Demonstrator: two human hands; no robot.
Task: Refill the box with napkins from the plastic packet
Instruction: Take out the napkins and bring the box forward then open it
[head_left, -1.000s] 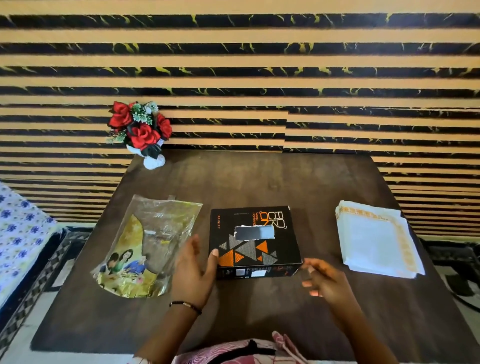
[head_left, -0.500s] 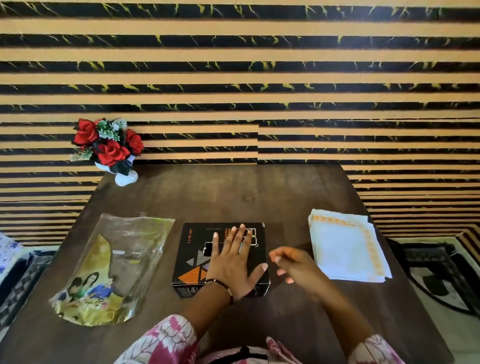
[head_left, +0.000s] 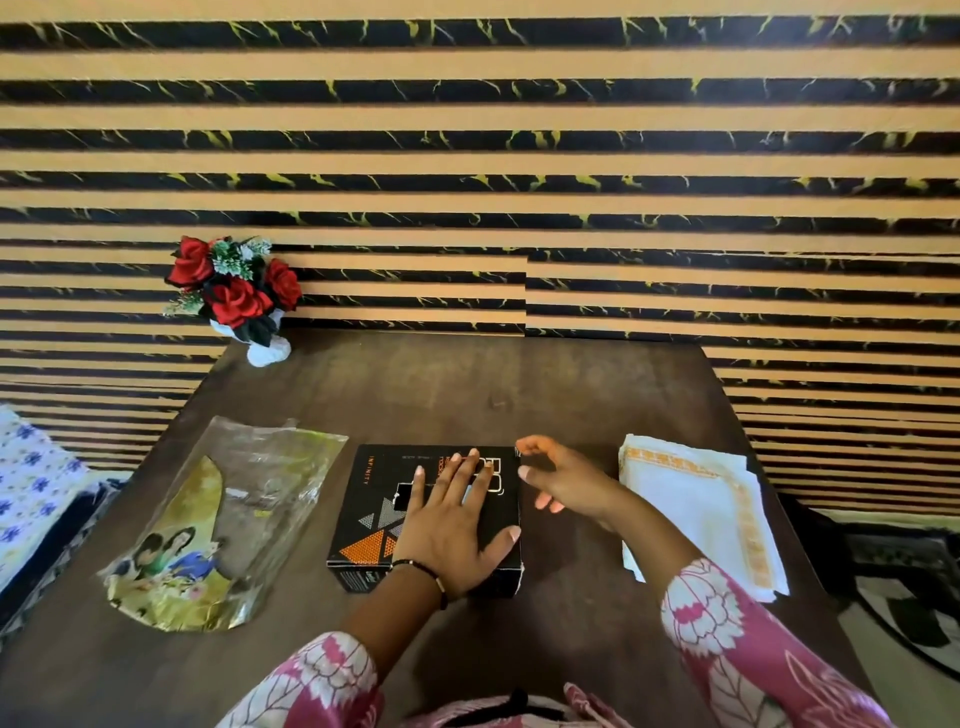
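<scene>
Since the earlier frame the right hand (head_left: 558, 480) has been carried from the box's near right corner up to its far right corner, while the left hand (head_left: 452, 525) has been kept pressed flat on the lid. The box (head_left: 374, 519) is set near the surface's (head_left: 467, 384) front edge, at the middle, its long axis running front to back. The left hand is spread wide, palm down, gripping nothing; the right hand is held loosely open and empty, fingertips just beside the box's far right corner. The napkins (head_left: 691, 499) are stacked near the right edge, just right of the right hand, which is the nearer one. The packet (head_left: 228, 519) is laid flat towards the left edge, seemingly emptied.
</scene>
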